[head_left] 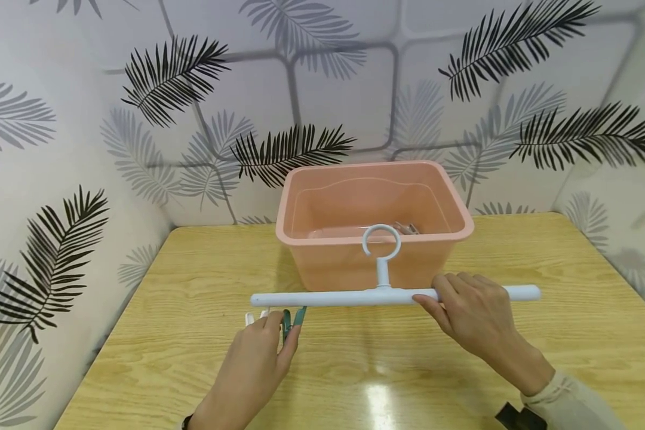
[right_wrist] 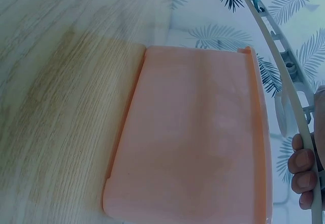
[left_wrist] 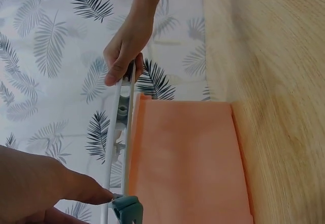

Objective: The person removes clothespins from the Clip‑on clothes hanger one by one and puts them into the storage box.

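Note:
A white hanger (head_left: 328, 298), a straight bar with a ring-shaped hook (head_left: 366, 239), is held up level in front of the pink bin. My right hand (head_left: 473, 304) grips its bar right of the middle, thumb along the near side and fingers wrapped over it. At the bar's left end my left hand (head_left: 255, 358) pinches a teal clothespin (head_left: 299, 316), whose tip is right at the bar. Small white prongs (head_left: 249, 319) show beside the left fingers. In the right wrist view, the hanger's underside (right_wrist: 282, 56) shows a channel with small fittings.
The pink bin (head_left: 355, 263) stands on the wooden table (head_left: 209, 269) against the patterned wall covering (head_left: 344, 89). A few small clip-like pieces (head_left: 407, 229) lie inside it at the right. A small black object (head_left: 520, 417) is at the right sleeve.

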Demonstrator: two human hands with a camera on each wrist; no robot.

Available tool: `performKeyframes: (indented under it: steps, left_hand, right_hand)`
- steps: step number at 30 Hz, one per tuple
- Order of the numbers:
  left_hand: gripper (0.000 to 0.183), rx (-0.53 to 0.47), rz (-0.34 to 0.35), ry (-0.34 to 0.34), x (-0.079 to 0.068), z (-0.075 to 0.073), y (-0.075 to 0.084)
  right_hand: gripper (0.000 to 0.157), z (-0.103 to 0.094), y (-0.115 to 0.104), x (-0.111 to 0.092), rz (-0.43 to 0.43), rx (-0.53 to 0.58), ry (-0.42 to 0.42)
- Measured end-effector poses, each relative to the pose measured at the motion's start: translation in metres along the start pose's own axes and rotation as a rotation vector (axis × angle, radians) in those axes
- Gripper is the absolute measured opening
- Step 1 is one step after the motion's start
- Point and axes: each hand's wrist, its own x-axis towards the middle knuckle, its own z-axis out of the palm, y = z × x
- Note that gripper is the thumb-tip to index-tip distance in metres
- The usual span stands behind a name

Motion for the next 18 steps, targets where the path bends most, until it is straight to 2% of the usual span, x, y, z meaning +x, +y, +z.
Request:
performKeyframes:
  steps: [6, 12, 15, 18]
  left_hand:
    - [0.026, -0.032, -0.065, 0.007, -0.006, 0.005, -0.002]
    - [0.026, -0.106, -0.086, 0.044, -0.013, 0.013, -0.004]
    - [0.028, -0.212, -0.112, 0.053, -0.015, 0.017, -0.005]
    - [0.034, -0.423, -0.178, 0.020, -0.016, 0.019, -0.007]
  right_hand:
    - [0.056, 0.000, 0.001, 0.000, -0.002, 0.001, 0.000]
    - [0.056, 0.000, 0.002, -0.001, 0.010, 0.002, 0.006]
    - [0.056, -0.001, 0.002, -0.001, 0.019, 0.000, 0.004]
    - [0.056, -0.003, 0.003, 0.000, 0.021, 0.000, 0.012]
